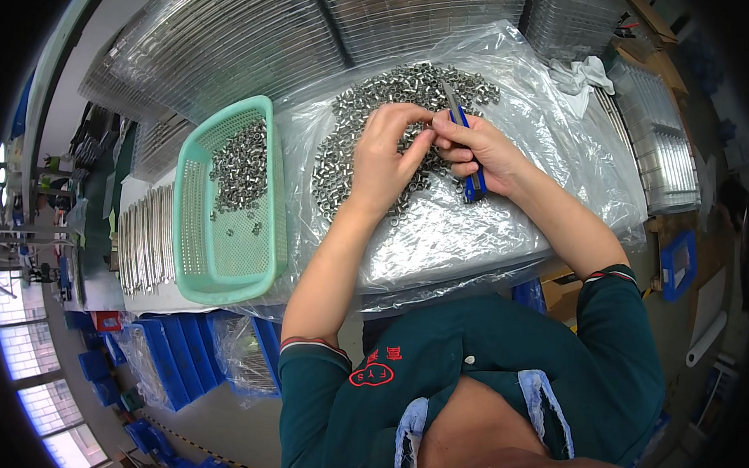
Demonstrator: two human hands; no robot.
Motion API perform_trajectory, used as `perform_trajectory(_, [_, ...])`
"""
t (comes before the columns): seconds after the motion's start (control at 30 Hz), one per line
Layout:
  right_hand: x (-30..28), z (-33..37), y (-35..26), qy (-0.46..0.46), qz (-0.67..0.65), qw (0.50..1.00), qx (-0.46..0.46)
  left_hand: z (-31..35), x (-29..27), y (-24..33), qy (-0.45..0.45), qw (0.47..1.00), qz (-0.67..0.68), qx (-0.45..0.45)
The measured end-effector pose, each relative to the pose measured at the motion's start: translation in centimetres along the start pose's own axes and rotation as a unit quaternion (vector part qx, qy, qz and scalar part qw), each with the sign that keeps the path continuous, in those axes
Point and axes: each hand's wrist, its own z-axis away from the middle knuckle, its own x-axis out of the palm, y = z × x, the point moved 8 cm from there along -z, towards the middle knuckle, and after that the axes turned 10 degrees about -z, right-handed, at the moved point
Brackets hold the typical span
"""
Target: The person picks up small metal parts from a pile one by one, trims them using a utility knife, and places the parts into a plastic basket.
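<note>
Sheeting (571,154), blue knife (459,116) in right hand (489,149)

Left hand (381,158): back up, fingers bent, thumb (415,153) and forefinger (410,113) arched toward each other. Right hand (491,154): fingers curled into a grip, thumb pointing toward left fingertips. Hands close together at the tips. Forearms (336,257) bare, converging ahead of torso (478,341).

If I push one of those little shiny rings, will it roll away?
It might roll, since the rings look short and round. It could feel slippery, because the metal shines. The wrinkles in the plastic under the pile would probably stop it soon.
</note>
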Motion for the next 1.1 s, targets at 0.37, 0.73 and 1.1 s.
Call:
perform_trajectory(0.37, [-0.1, -0.2, 0.4, -0.001, -0.002, 1.000, 0.024, 0.1, 0.0, -0.6, -0.008, 1.000, 0.011, -0.020])
perform_trajectory(0.73, [0.3, 0.2, 0.0, -0.007, -0.005, 1.000, 0.011, 2.1, -5.3, -8.7, 0.326, 0.775, 0.451, -0.299])
perform_trajectory(1.1, [-0.6, -0.5, -0.8, -0.002, -0.086, 0.996, -0.017, 0.6, 0.3, -4.1, -0.115, 0.975, -0.155, -0.108])
